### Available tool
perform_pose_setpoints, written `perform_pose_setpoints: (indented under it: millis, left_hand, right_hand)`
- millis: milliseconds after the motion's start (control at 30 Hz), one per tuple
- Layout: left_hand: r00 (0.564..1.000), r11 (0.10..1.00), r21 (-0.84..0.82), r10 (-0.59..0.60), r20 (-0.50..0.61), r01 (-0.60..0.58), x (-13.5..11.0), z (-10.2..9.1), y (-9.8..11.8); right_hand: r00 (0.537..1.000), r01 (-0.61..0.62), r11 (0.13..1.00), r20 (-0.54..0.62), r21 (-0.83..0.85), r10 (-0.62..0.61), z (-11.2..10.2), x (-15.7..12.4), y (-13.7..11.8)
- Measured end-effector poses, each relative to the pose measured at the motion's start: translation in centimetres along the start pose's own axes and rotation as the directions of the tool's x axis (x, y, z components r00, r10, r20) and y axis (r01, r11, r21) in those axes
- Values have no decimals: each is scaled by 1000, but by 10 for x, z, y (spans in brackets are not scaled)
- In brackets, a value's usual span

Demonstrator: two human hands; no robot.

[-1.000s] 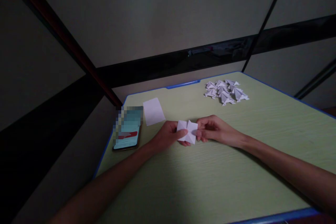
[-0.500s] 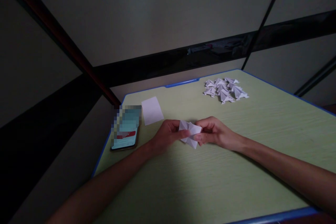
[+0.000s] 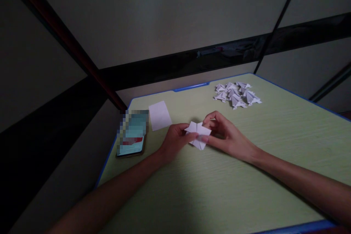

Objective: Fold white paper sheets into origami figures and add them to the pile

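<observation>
Between my two hands is a small folded piece of white paper [image 3: 197, 142] with several pointed flaps, raised over the table. My left hand [image 3: 175, 139] grips its left side, thumb across the front and fingers behind. At its right side, my right hand [image 3: 224, 134] has its thumb laid on the front of the paper, while the index finger curls at the upper right edge. The other right fingers are partly hidden behind the thumb and paper.
Several folded white paper figures [image 3: 236, 95] sit in a cluster at the back right of the pale green table [image 3: 274, 128]. A flat white sheet [image 3: 160, 116] lies at the back left, beside a phone [image 3: 131, 146] with a lit screen. A wall panel [image 3: 178, 14] stands behind.
The folded paper has been turned, and its flaps now lie differently, with two points at the top. My right hand's fingers have lifted and opened a little around its edge.
</observation>
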State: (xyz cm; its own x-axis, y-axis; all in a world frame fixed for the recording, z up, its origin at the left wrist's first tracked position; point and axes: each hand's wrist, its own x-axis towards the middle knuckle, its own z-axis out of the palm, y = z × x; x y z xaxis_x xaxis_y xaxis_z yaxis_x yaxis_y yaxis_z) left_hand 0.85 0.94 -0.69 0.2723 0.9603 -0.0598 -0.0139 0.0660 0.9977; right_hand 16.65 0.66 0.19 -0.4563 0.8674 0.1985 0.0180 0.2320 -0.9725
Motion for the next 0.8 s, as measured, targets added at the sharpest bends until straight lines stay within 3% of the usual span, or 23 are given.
perform_pose_setpoints:
  millis: [167, 400, 600, 800]
  left_hand:
    - [998, 983, -176, 40, -51, -49, 3, -4, -8]
    - [999, 992, -127, 15, -46, -20, 4, -5, -8]
    - [998, 1000, -28, -12, -65, 10, 3, -5, -8]
    - [998, 990, -141, -19, -54, 11, 3, -4, -7]
  right_hand:
    - [999, 53, 997, 1, -51, -53, 4, -4, 2]
    - [979, 168, 974, -89, -150, -183, -3, -1, 5]
    - [989, 115, 987, -77, -108, -124, -4, 1, 5]
    - [987, 147, 988, -58, -53, -150, -3, 0, 8]
